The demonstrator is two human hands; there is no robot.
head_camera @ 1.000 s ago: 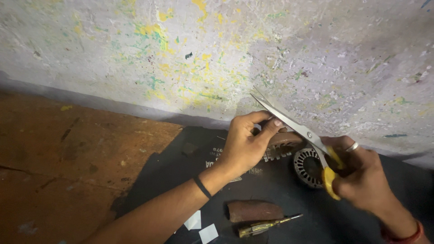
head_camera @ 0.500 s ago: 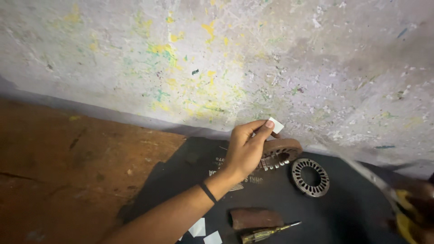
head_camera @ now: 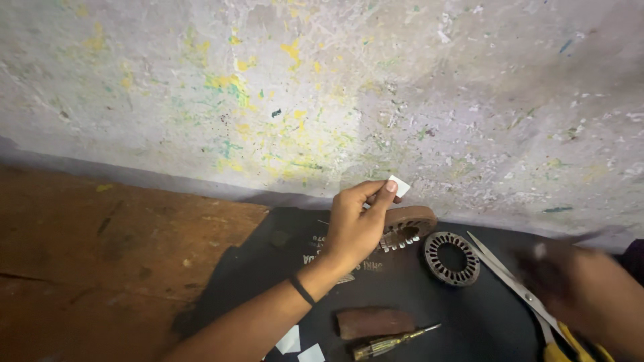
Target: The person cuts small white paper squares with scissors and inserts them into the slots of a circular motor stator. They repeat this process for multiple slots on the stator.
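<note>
My left hand (head_camera: pixel 355 224) is raised over a black mat (head_camera: pixel 268 268) and pinches a small white paper piece (head_camera: pixel 400 186) between thumb and forefinger. Just behind it lies a brown toothed motor part (head_camera: pixel 410 224). My right hand (head_camera: pixel 590 295) is blurred at the lower right, next to yellow-handled scissors (head_camera: pixel 520 288) that lie on the mat with the blades pointing up-left. I cannot tell whether the right hand still grips them. A slotted metal ring (head_camera: pixel 451 257) lies between the two hands.
A brown block (head_camera: pixel 374 322) and a screwdriver (head_camera: pixel 391 342) lie near the mat's front edge, with two white paper scraps (head_camera: pixel 298 345) beside them. A paint-speckled wall (head_camera: pixel 322 100) rises behind. Brown wooden flooring (head_camera: pixel 100 255) spreads to the left.
The scissors came away from the paper in my left hand, swung right and now rest on the mat. My left hand stays raised with the cut white piece.
</note>
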